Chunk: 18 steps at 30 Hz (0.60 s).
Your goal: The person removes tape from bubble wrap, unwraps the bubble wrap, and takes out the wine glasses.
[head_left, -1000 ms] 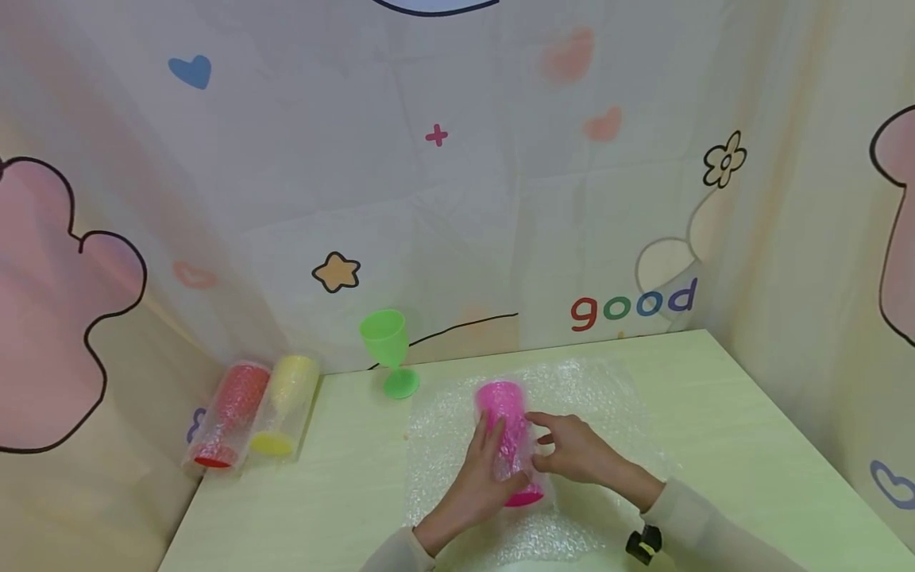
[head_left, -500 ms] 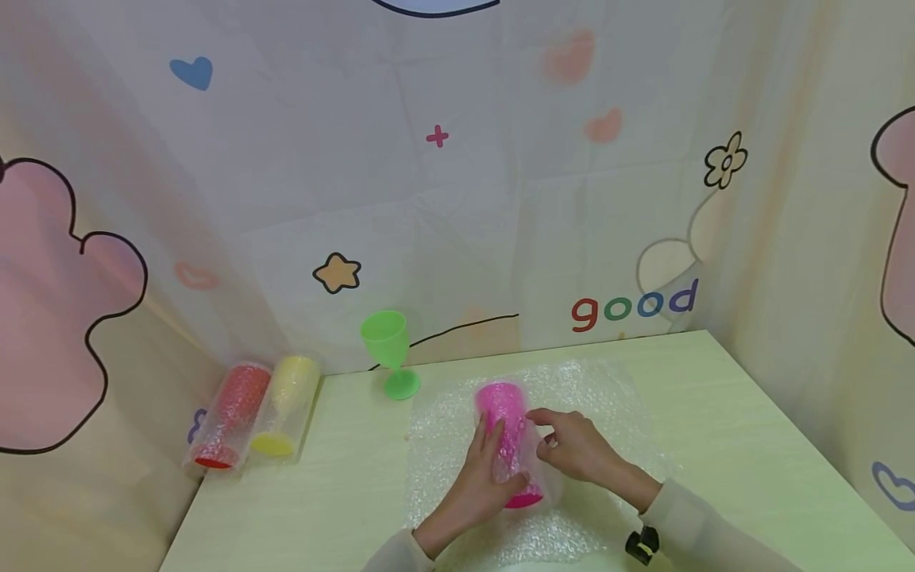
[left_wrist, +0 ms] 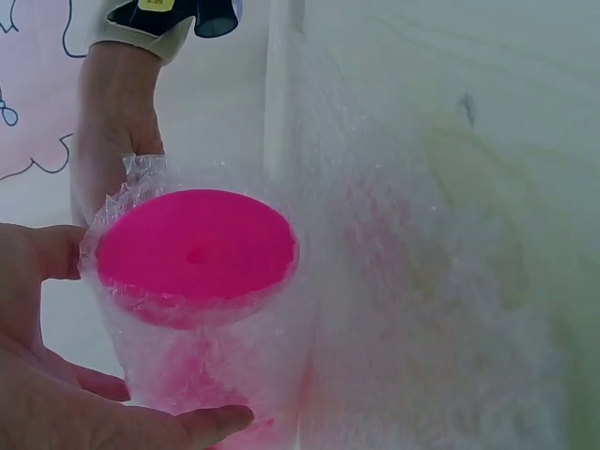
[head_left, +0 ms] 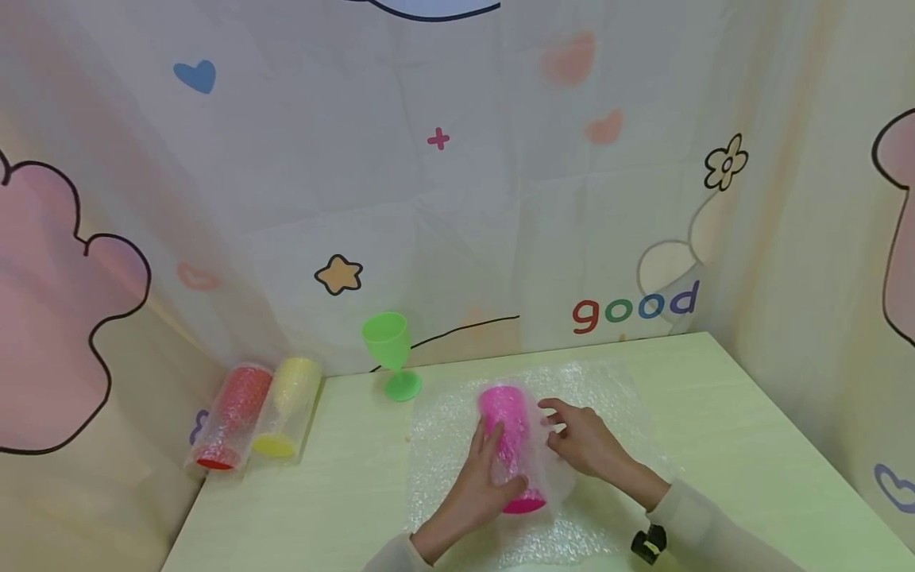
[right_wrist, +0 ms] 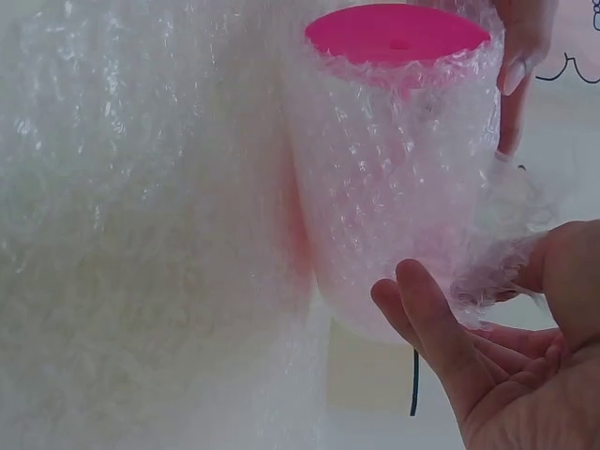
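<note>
A pink goblet (head_left: 509, 433), rolled in bubble wrap, lies on a spread bubble wrap sheet (head_left: 600, 385), with its base toward me. My left hand (head_left: 475, 485) grips it from the left, fingers along the cup and thumb near the base (left_wrist: 197, 246). At its right side my right hand (head_left: 588, 443) pinches a loose flap of bubble wrap (right_wrist: 497, 267), which stands out from the goblet. In the right wrist view, crumpled film shows between thumb and fingers. The wrap blurs the stem.
An unwrapped green goblet (head_left: 386, 342) stands upright at the back of the table (head_left: 343, 492). On the left lie a red goblet (head_left: 239, 405) and a yellow goblet (head_left: 287, 397), both rolled in bubble wrap. A printed curtain (head_left: 457, 206) hangs behind.
My right hand has moved a little to the right, away from the pink goblet, and the wrap flap now spreads wider. The left hand keeps its hold in nearly the same place.
</note>
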Each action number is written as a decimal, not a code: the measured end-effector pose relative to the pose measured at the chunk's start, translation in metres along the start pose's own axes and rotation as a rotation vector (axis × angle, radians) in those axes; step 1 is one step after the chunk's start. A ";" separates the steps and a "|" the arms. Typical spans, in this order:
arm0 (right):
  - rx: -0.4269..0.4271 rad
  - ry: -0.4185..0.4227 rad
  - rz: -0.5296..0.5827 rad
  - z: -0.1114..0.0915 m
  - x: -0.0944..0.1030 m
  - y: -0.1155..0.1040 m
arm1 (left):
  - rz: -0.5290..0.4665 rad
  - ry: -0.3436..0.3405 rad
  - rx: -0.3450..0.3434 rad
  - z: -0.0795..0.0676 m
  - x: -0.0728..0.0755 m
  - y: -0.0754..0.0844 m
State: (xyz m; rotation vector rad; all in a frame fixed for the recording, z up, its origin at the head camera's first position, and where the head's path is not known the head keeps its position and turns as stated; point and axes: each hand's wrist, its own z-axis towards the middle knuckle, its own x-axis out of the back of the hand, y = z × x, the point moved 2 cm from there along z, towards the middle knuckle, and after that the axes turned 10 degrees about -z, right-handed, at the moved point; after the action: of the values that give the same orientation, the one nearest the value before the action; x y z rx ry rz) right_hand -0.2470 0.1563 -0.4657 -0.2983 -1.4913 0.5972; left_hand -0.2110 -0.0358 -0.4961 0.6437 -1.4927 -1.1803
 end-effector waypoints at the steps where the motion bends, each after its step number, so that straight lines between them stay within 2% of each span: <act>1: 0.001 -0.001 0.003 -0.001 0.001 0.000 | 0.005 -0.005 -0.001 -0.001 0.000 0.000; 6: 0.004 -0.008 0.001 -0.002 0.003 0.003 | 0.070 -0.012 -0.003 0.001 0.003 0.006; 10: 0.007 -0.015 -0.048 0.006 0.007 0.003 | 0.176 0.015 -0.056 0.012 0.007 0.016; 13: -0.009 -0.047 -0.052 0.018 0.012 0.003 | 0.246 0.010 -0.070 0.021 0.006 0.022; 18: -0.039 -0.123 0.017 0.039 0.015 0.005 | 0.280 -0.030 -0.018 0.031 0.001 0.021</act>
State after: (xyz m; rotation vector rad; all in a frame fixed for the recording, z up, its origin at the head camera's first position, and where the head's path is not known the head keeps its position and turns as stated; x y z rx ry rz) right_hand -0.2864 0.1620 -0.4523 -0.3097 -1.6219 0.6098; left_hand -0.2360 -0.0189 -0.4745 0.3907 -1.5391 -0.9898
